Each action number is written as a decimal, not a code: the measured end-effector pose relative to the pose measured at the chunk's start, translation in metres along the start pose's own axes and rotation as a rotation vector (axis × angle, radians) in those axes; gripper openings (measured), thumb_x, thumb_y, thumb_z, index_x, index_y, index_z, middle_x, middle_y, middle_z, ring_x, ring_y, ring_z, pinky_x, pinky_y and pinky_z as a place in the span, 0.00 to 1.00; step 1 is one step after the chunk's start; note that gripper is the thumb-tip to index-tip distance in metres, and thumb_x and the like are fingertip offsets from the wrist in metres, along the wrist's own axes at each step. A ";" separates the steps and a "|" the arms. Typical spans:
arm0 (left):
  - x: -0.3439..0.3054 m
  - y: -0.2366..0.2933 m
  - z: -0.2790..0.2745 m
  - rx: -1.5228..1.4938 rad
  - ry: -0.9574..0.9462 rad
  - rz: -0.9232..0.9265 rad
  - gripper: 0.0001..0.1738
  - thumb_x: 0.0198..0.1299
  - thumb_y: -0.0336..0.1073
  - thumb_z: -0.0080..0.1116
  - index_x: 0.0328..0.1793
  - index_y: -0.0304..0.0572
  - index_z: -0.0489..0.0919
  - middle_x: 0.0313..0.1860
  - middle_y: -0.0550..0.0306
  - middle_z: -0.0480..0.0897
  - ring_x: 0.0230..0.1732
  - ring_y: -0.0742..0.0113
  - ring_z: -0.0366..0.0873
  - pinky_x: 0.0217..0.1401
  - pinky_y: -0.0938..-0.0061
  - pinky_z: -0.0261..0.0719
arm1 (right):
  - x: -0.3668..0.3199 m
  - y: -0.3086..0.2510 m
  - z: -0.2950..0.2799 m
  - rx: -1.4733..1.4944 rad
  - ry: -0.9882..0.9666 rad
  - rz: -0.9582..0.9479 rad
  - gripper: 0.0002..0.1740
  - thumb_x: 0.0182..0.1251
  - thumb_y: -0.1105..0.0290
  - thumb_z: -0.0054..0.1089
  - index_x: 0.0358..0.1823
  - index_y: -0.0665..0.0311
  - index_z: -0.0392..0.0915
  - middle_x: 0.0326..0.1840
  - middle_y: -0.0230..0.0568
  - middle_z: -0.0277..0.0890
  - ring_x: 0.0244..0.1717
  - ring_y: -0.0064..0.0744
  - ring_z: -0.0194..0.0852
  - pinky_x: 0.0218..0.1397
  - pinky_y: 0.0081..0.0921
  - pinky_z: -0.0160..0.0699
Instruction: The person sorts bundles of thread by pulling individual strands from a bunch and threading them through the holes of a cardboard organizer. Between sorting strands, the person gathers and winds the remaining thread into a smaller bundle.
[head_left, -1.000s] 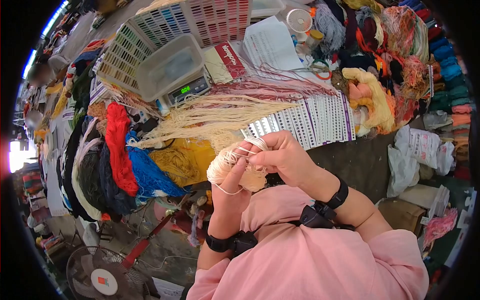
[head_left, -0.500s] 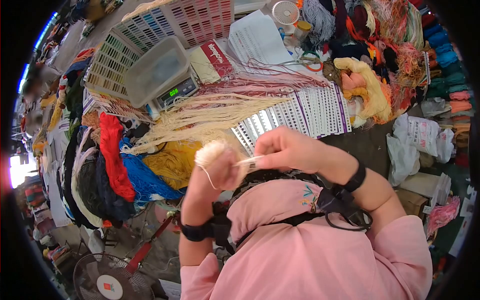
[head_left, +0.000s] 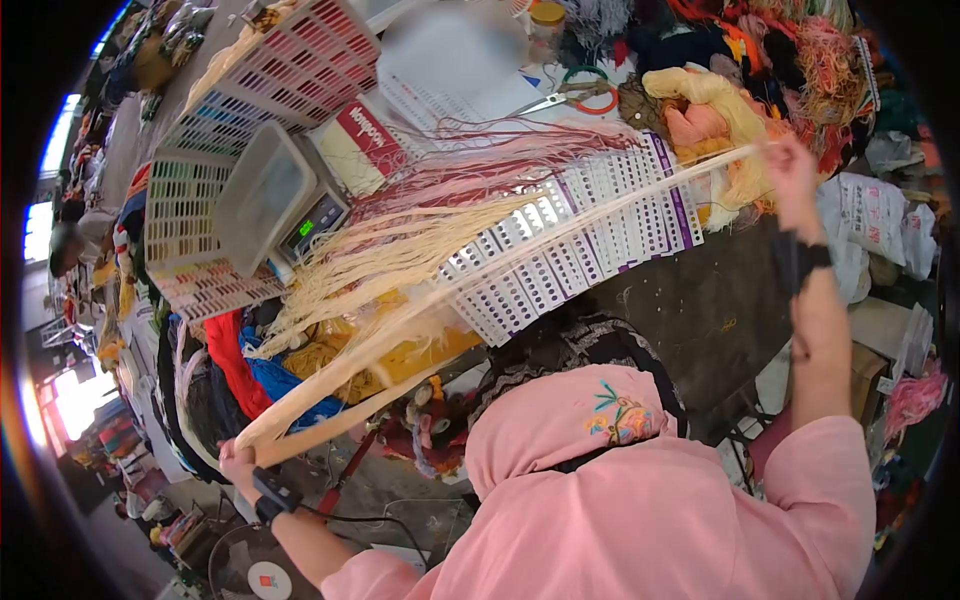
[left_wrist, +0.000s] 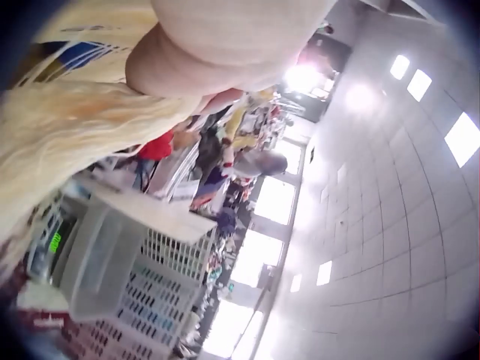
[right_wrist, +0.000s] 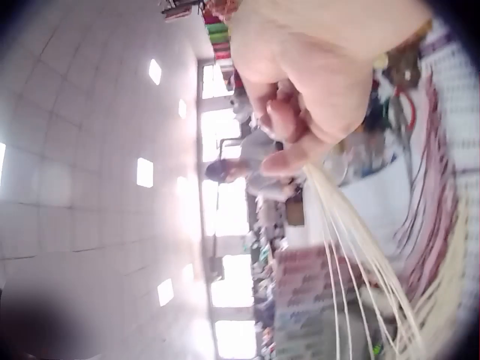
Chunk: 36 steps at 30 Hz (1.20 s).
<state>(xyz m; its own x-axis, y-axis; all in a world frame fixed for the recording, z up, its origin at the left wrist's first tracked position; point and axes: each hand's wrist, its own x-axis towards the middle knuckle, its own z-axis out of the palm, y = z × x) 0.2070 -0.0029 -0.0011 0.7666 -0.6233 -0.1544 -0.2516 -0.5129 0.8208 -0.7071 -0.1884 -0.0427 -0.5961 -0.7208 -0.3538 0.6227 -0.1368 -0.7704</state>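
Note:
A long cream yarn skein [head_left: 345, 372] stretches slantwise across the head view, drawn out between two widely spread hands. At the lower left, the left hand [head_left: 238, 468] grips its thick looped end; the left wrist view has this hand [left_wrist: 232, 45] with the broad band of yarn [left_wrist: 67, 139] running from it. Out at the right, the right hand [head_left: 793, 180], blurred, pinches the narrow end. Thin strands [right_wrist: 360, 247] fan out below the right hand's curled fingers [right_wrist: 283, 120] in the right wrist view. The skein passes over purple-edged punched cards [head_left: 590, 235].
Cream yarn lengths [head_left: 370, 265] and pink strands [head_left: 450, 165] lie on the table. Behind them are a scale [head_left: 318, 225] with a clear tub [head_left: 262, 200], a colour-sample board [head_left: 270, 90] and scissors [head_left: 585, 90]. Coloured skeins hang at the left; a fan [head_left: 268, 580] stands below.
The hands were together at the bundled cream yarn, then moved far apart, left hand to the lower left and right hand to the upper right. The bundle is now drawn out long.

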 end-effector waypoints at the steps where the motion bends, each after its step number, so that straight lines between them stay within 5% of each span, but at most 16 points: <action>1: 0.005 0.006 -0.002 0.544 0.111 0.220 0.08 0.33 0.28 0.53 0.25 0.32 0.74 0.21 0.60 0.74 0.24 0.70 0.69 0.33 0.78 0.70 | 0.035 -0.042 -0.035 -0.171 -0.088 -0.092 0.10 0.51 0.80 0.45 0.16 0.60 0.60 0.13 0.26 0.51 0.14 0.18 0.47 0.26 0.11 0.55; 3: 0.015 0.041 0.017 0.332 0.162 0.110 0.12 0.39 0.30 0.53 0.33 0.30 0.74 0.22 0.59 0.74 0.22 0.71 0.69 0.33 0.79 0.71 | 0.073 -0.100 -0.061 -0.143 0.030 -0.400 0.13 0.55 0.78 0.43 0.15 0.59 0.56 0.13 0.27 0.49 0.18 0.19 0.47 0.27 0.15 0.55; 5: 0.056 0.040 0.052 0.155 0.076 0.307 0.16 0.48 0.32 0.49 0.42 0.28 0.71 0.20 0.60 0.73 0.20 0.73 0.69 0.31 0.79 0.71 | 0.085 -0.112 -0.042 -0.135 -0.158 -0.406 0.08 0.55 0.77 0.43 0.19 0.62 0.61 0.17 0.30 0.56 0.22 0.22 0.54 0.32 0.18 0.59; 6: 0.061 0.045 0.093 -0.201 -0.194 0.283 0.17 0.53 0.32 0.44 0.46 0.27 0.68 0.18 0.62 0.71 0.18 0.76 0.67 0.28 0.80 0.71 | 0.074 -0.088 -0.012 -0.227 -0.268 -0.413 0.06 0.55 0.75 0.44 0.21 0.63 0.64 0.19 0.31 0.59 0.24 0.24 0.58 0.34 0.19 0.61; 8: 0.019 0.078 0.209 -0.971 -0.740 -0.084 0.18 0.59 0.33 0.37 0.52 0.26 0.64 0.16 0.65 0.67 0.15 0.80 0.64 0.22 0.83 0.69 | 0.069 -0.005 0.004 -0.461 -0.317 -0.240 0.05 0.55 0.71 0.47 0.25 0.64 0.70 0.25 0.32 0.67 0.31 0.21 0.63 0.38 0.20 0.63; 9: -0.028 0.106 0.284 -1.321 -0.947 -0.468 0.19 0.60 0.33 0.34 0.54 0.25 0.62 0.15 0.66 0.65 0.14 0.82 0.62 0.20 0.85 0.67 | 0.040 0.052 0.018 -0.874 -0.212 -0.460 0.06 0.55 0.72 0.47 0.25 0.64 0.71 0.24 0.30 0.68 0.30 0.19 0.64 0.37 0.19 0.64; 10: -0.068 0.115 0.346 -1.504 -1.056 -0.662 0.19 0.60 0.33 0.36 0.55 0.27 0.61 0.15 0.67 0.63 0.12 0.84 0.60 0.17 0.87 0.65 | 0.026 0.089 0.031 -0.943 -0.481 -0.381 0.05 0.54 0.73 0.49 0.27 0.65 0.73 0.24 0.29 0.70 0.30 0.19 0.65 0.36 0.18 0.65; 11: -0.096 0.112 0.391 -1.279 -0.932 -0.608 0.18 0.59 0.33 0.39 0.53 0.29 0.64 0.17 0.67 0.66 0.12 0.85 0.59 0.15 0.88 0.63 | 0.024 0.131 0.023 -0.977 -0.431 -0.106 0.04 0.51 0.74 0.52 0.27 0.66 0.75 0.23 0.29 0.71 0.28 0.18 0.66 0.34 0.17 0.65; 13: -0.153 0.113 0.472 -0.837 -0.828 -0.597 0.13 0.57 0.32 0.43 0.46 0.33 0.69 0.27 0.63 0.74 0.12 0.86 0.58 0.13 0.90 0.59 | 0.019 0.200 0.015 -1.073 -0.548 -0.152 0.04 0.44 0.75 0.56 0.22 0.69 0.75 0.19 0.36 0.72 0.23 0.21 0.68 0.29 0.19 0.67; 14: -0.173 0.110 0.502 -0.758 -0.948 -0.666 0.13 0.57 0.33 0.44 0.45 0.34 0.70 0.31 0.61 0.75 0.12 0.85 0.57 0.12 0.90 0.58 | 0.012 0.223 0.015 -1.129 -0.549 -0.120 0.04 0.43 0.75 0.57 0.23 0.68 0.76 0.21 0.39 0.73 0.23 0.25 0.69 0.28 0.19 0.67; 16: -0.210 0.103 0.545 -0.597 -1.195 -0.677 0.13 0.57 0.35 0.46 0.45 0.37 0.71 0.39 0.59 0.76 0.13 0.84 0.55 0.12 0.90 0.53 | 0.003 0.261 0.011 -1.122 -0.499 -0.265 0.03 0.43 0.74 0.57 0.20 0.67 0.75 0.20 0.40 0.71 0.22 0.33 0.68 0.27 0.23 0.67; 18: -0.239 0.092 0.582 -0.318 -1.175 -0.619 0.13 0.57 0.33 0.44 0.48 0.37 0.68 0.43 0.58 0.75 0.14 0.84 0.54 0.12 0.87 0.53 | 0.002 0.280 0.008 -1.165 -0.541 -0.426 0.03 0.41 0.76 0.56 0.21 0.65 0.72 0.22 0.38 0.69 0.26 0.37 0.67 0.32 0.27 0.64; 23: -0.275 0.069 0.633 0.103 -1.100 -0.312 0.10 0.52 0.34 0.50 0.38 0.35 0.74 0.25 0.59 0.76 0.15 0.78 0.66 0.14 0.84 0.64 | -0.001 0.307 -0.014 -1.243 -0.608 -0.713 0.10 0.38 0.79 0.55 0.25 0.60 0.68 0.26 0.34 0.67 0.32 0.37 0.64 0.39 0.30 0.56; 27: -0.270 0.067 0.629 0.190 -1.059 0.053 0.08 0.52 0.31 0.50 0.34 0.33 0.73 0.19 0.59 0.72 0.14 0.75 0.67 0.17 0.81 0.68 | 0.003 0.300 -0.016 -1.248 -0.592 -0.724 0.12 0.36 0.80 0.55 0.27 0.61 0.69 0.27 0.35 0.67 0.32 0.37 0.63 0.39 0.31 0.57; 31: -0.268 0.073 0.624 -0.010 -1.031 -0.308 0.06 0.53 0.25 0.46 0.37 0.33 0.71 0.23 0.58 0.73 0.14 0.74 0.67 0.16 0.82 0.65 | -0.014 0.301 -0.008 -1.318 -0.729 -0.710 0.20 0.35 0.74 0.59 0.37 0.63 0.72 0.35 0.41 0.67 0.34 0.39 0.65 0.39 0.28 0.60; 36: -0.266 0.061 0.636 -0.129 -1.079 -0.187 0.05 0.52 0.24 0.45 0.36 0.33 0.70 0.22 0.59 0.72 0.14 0.75 0.66 0.15 0.82 0.63 | -0.007 0.304 -0.016 -1.184 -0.884 -0.641 0.24 0.33 0.70 0.60 0.40 0.62 0.72 0.38 0.40 0.66 0.34 0.37 0.65 0.39 0.29 0.60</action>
<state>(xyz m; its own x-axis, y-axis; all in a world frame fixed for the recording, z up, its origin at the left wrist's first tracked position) -0.3879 -0.2435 -0.2598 -0.1486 -0.7624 -0.6298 -0.0740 -0.6265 0.7759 -0.5216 -0.2140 -0.2830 0.1343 -0.9586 0.2510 -0.5743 -0.2817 -0.7686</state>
